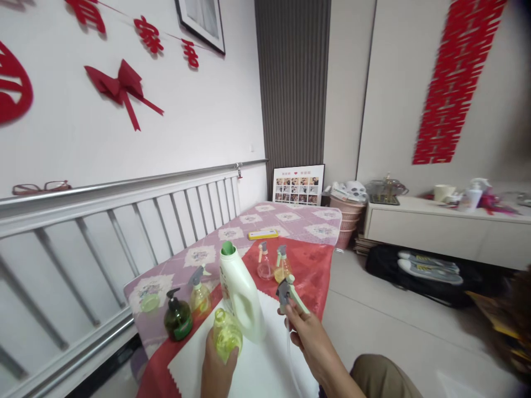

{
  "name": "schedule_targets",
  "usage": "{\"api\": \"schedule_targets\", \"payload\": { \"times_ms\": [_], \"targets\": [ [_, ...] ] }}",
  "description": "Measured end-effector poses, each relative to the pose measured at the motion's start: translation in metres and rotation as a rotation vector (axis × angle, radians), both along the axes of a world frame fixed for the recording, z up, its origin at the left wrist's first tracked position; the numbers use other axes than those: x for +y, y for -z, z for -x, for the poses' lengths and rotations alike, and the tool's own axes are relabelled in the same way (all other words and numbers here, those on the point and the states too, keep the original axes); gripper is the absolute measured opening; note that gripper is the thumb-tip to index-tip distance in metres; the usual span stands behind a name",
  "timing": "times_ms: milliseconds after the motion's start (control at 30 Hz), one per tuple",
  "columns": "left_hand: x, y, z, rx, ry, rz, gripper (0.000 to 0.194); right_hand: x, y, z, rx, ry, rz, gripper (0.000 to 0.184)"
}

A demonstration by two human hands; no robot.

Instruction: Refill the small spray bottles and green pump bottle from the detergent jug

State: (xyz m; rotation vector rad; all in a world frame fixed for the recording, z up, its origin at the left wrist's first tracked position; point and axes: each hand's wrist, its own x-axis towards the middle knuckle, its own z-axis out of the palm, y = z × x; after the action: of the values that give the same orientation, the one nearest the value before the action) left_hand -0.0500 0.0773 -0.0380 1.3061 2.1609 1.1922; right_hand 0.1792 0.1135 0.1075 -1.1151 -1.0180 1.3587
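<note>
A low table (pixel 307 218) draped in a mauve patchwork-print cloth stands along a white slatted rail (pixel 124 221), its near end overlaid with a glossy red cloth (pixel 315 271) and, on top of that, a white sheet with a zigzag edge (pixel 265 370) that reaches the near edge. Tallest on the sheet is an upright white plastic jug (pixel 240 296), smooth-sided with a moulded handle and a green screw cap. Just in front of it the left hand (pixel 216 371) is wrapped around the base of a small round bottle (pixel 227 331) of clear yellow-green plastic, its neck open and uncapped; whether liquid is inside cannot be told. To the right the right hand (pixel 309 337) pinches a grey-and-pale-green trigger spray head (pixel 290 293), fingers closed narrowly on it, with a thin clear dip tube (pixel 288 354) hanging down over the sheet. Toward the table's left edge stand a squat dark-green pump bottle (pixel 177 318), a rounded sprayer bottle with yellowish liquid and a grey trigger (pixel 199 292), and a low pale-green container (pixel 150 302). Behind the jug, mid-table on the red cloth, two more small sprayer bottles stand side by side, one clear pinkish (pixel 264 262), one holding amber liquid (pixel 282 265). A flat yellow oblong object (pixel 263 234) lies beyond them on the patchwork cloth, toward the far end.
</note>
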Motion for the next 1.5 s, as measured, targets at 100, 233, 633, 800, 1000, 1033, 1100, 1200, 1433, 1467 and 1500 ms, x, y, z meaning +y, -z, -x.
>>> {"api": "schedule_targets", "payload": {
  "times_ms": [100,233,633,800,1000,1033,1100,1200,1433,1467,1500],
  "targets": [
    [-0.015,-0.003,-0.008,-0.045,0.021,-0.021,0.073,-0.016,-0.019,0.002,0.084,-0.015,-0.021,0.053],
    [-0.040,0.006,-0.024,-0.099,0.087,-0.006,0.084,-0.035,-0.045,0.003,0.174,0.030,-0.125,0.048],
    [-0.068,0.035,-0.042,0.002,0.136,0.046,0.088,-0.052,-0.054,0.009,-0.174,0.092,-0.307,0.027],
    [-0.070,0.032,-0.037,-0.038,0.191,0.105,0.089,-0.044,-0.039,0.026,-0.126,-0.011,-0.222,0.032],
    [-0.074,0.019,-0.039,-0.137,0.200,0.087,0.089,-0.031,0.004,0.055,-0.248,-0.291,-0.254,0.031],
    [-0.074,0.017,-0.040,-0.145,0.208,0.075,0.089,-0.030,0.010,0.060,-0.305,-0.330,-0.280,0.024],
    [-0.074,0.016,-0.042,-0.152,0.212,0.042,0.088,-0.029,0.021,0.066,-0.389,-0.378,-0.313,0.016],
    [-0.074,0.015,-0.044,-0.154,0.203,0.018,0.088,-0.030,0.031,0.070,-0.426,-0.413,-0.311,0.018],
    [-0.072,0.017,-0.042,-0.148,0.209,0.053,0.093,-0.038,0.026,0.059,-0.409,-0.547,-0.240,0.034],
    [-0.072,0.017,-0.042,-0.141,0.213,0.057,0.093,-0.039,0.024,0.057,-0.392,-0.562,-0.226,0.037],
    [-0.071,0.018,-0.042,-0.137,0.220,0.063,0.093,-0.040,0.023,0.055,-0.376,-0.576,-0.212,0.041]
  ]
}}
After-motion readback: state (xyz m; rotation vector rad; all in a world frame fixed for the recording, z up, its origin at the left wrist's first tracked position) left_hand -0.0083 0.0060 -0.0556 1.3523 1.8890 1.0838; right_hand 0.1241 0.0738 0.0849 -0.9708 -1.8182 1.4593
